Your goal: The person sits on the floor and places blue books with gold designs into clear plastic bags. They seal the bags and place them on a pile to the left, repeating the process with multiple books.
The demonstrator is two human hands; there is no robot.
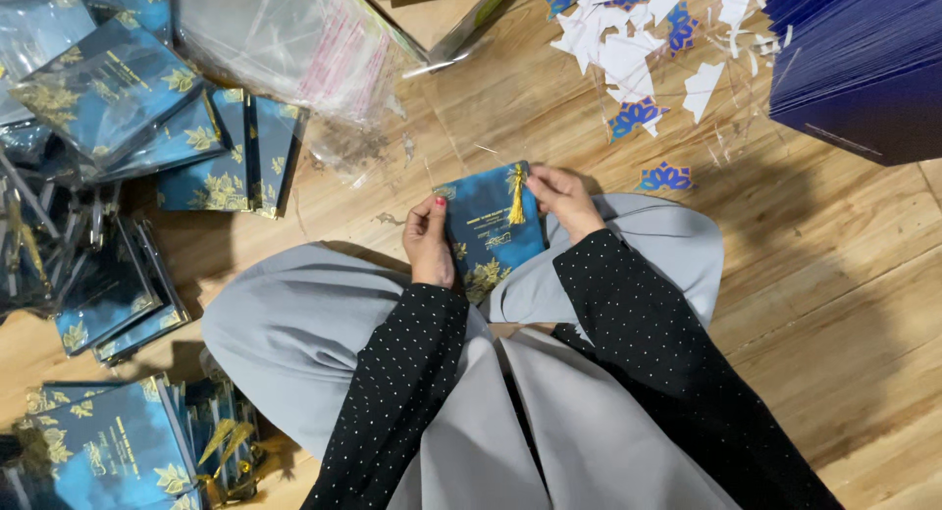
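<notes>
From the head camera, the left hand [429, 243] pinches the left edge of a blue card [488, 230] with gold print, thumb on top, held over the lap in grey cloth; the right hand [562, 199] closes its fingertips on the card's top right corner, beside a yellow tassel [516, 193]. Stacks of like cards [118, 108] lie on the wooden floor [834, 275] to the left; clear sleeves [294, 39] and paper scraps [628, 59] lie ahead.

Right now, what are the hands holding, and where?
A blue card with gold flowers: the left hand grips its left edge, the right hand its top right corner, beside the yellow tassel.
</notes>
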